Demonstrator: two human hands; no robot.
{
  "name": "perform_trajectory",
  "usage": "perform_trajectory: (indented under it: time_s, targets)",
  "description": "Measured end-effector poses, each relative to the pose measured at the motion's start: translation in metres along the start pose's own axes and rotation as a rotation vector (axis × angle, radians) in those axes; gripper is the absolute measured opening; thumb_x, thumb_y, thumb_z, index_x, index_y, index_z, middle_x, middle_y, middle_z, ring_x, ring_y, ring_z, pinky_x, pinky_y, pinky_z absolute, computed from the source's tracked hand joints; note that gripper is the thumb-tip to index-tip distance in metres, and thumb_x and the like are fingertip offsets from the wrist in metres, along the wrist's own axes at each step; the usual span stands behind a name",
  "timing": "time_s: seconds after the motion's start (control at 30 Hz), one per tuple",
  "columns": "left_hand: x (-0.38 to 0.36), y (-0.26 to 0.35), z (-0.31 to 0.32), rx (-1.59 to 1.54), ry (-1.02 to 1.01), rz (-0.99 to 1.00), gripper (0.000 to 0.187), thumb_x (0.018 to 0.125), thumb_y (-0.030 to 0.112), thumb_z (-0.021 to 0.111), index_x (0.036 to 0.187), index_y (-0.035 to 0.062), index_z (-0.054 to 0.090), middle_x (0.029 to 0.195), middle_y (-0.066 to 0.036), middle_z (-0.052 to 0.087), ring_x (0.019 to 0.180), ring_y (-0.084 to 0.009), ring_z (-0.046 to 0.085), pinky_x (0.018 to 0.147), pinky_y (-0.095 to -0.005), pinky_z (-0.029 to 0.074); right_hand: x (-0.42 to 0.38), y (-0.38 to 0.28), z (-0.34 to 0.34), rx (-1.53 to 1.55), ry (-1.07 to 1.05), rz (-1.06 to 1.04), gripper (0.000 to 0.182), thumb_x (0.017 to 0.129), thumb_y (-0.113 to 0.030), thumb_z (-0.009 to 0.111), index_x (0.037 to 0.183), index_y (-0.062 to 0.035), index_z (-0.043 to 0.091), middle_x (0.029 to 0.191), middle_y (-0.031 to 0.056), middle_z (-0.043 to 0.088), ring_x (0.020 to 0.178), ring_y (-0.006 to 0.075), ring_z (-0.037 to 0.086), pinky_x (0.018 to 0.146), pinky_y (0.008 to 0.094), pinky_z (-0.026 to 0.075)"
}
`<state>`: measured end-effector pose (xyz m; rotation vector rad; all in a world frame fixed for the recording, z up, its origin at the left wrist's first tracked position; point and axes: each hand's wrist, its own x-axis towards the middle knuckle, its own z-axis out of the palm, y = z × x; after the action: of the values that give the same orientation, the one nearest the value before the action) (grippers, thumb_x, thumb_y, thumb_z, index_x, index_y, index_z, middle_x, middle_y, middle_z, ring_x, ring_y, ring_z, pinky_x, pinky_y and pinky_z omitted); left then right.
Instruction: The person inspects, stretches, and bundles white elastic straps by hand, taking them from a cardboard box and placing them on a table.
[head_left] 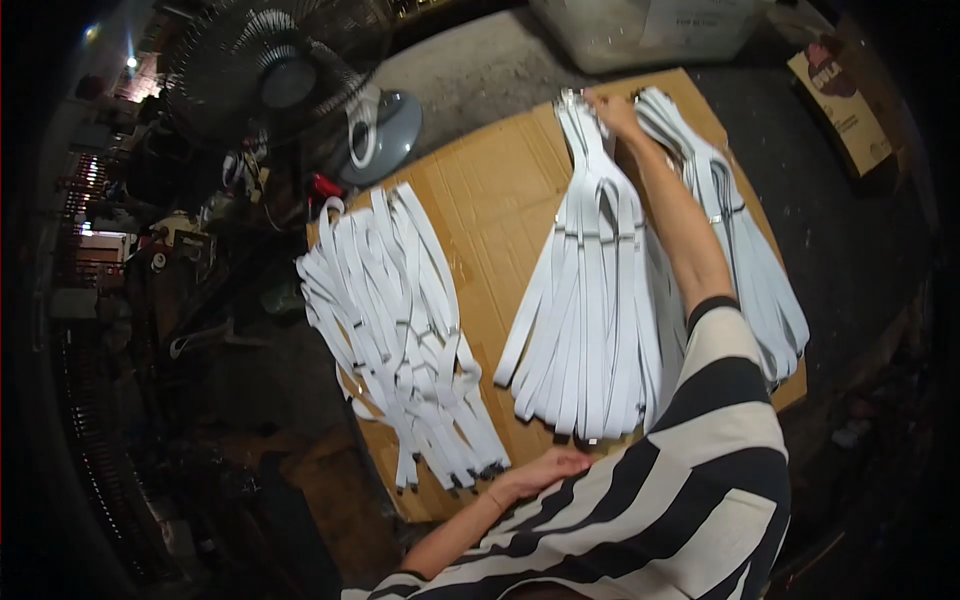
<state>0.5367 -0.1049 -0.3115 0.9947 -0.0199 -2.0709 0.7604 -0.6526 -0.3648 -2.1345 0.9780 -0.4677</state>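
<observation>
My right hand (612,112) is closed at the top end of a bundle of white straps (590,330), where small metal pieces show. The straps fan out downward, with dark and metal sliders across their middle. By the lower ends of this bundle is my left hand (562,464), fingers curled together; what they hold, if anything, is hidden. A second bundle of white straps (745,260) lies to the right, partly behind my right arm. On the left rests a looser pile of white straps (385,290), dark tips at its lower end.
All the straps lie on a cardboard sheet (490,200). Past its upper left edge stands a fan (285,80) with a grey base (395,135). A translucent plastic bin (610,40) is at the far side, and a printed cardboard box (845,115) at the upper right.
</observation>
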Motion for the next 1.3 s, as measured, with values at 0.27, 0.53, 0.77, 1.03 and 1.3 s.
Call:
perform_trajectory:
  time_s: [0.27,0.53,0.77,1.03,1.3]
  targets:
    - [-0.050,0.010,-0.021,-0.289,0.143,0.191,0.037,0.093,0.021,0.048,0.118,-0.0053,0.045,0.111,-0.021,0.056,0.101,-0.0277,0.058,0.084,-0.0388,0.051,-0.055,-0.053,-0.058,0.585,-0.279,0.141,0.051,0.092,-0.045,0.044,0.120,-0.0020,0.048,0.092,0.0043,0.061,0.074,0.0110,0.053,0.064,0.0253,0.043]
    - [-0.094,-0.012,-0.044,-0.212,0.579,0.549,0.027,0.093,0.019,0.048,0.108,-0.0031,0.051,0.096,-0.015,0.062,0.087,-0.0217,0.062,0.075,-0.0330,0.052,-0.203,-0.090,-0.130,0.612,-0.492,-0.180,0.044,0.095,-0.041,0.041,0.098,-0.0006,0.057,0.070,-0.0020,0.051,0.058,0.0008,0.044,0.048,0.0152,0.034]
    - [-0.124,-0.033,-0.080,0.096,0.996,0.813,0.022,0.090,0.019,0.054,0.095,-0.0023,0.058,0.080,-0.008,0.063,0.076,-0.0132,0.060,0.067,-0.0246,0.047,-0.366,-0.142,-0.155,0.716,-0.546,-0.053,0.032,0.092,-0.029,0.050,0.102,0.0011,0.057,0.077,-0.0011,0.053,0.067,0.0042,0.046,0.057,0.0181,0.035]
    - [-0.166,-0.039,-0.157,0.703,1.732,0.681,0.034,0.081,0.019,0.062,0.104,-0.0045,0.052,0.101,-0.018,0.058,0.092,-0.0331,0.056,0.082,-0.0392,0.043,-0.511,-0.208,-0.018,0.670,-0.881,0.263,0.023,0.090,-0.020,0.054,0.100,-0.0007,0.060,0.078,0.0011,0.059,0.066,0.0059,0.050,0.060,0.0200,0.041]
    - [-0.188,-0.049,-0.165,0.810,1.624,0.573,0.033,0.074,0.017,0.068,0.095,-0.0035,0.052,0.098,-0.024,0.057,0.092,-0.0416,0.053,0.075,-0.0459,0.042,-0.595,-0.223,0.135,0.422,-1.000,0.048,0.028,0.087,-0.027,0.058,0.094,0.0001,0.061,0.074,0.0059,0.061,0.063,0.0114,0.055,0.059,0.0266,0.045]
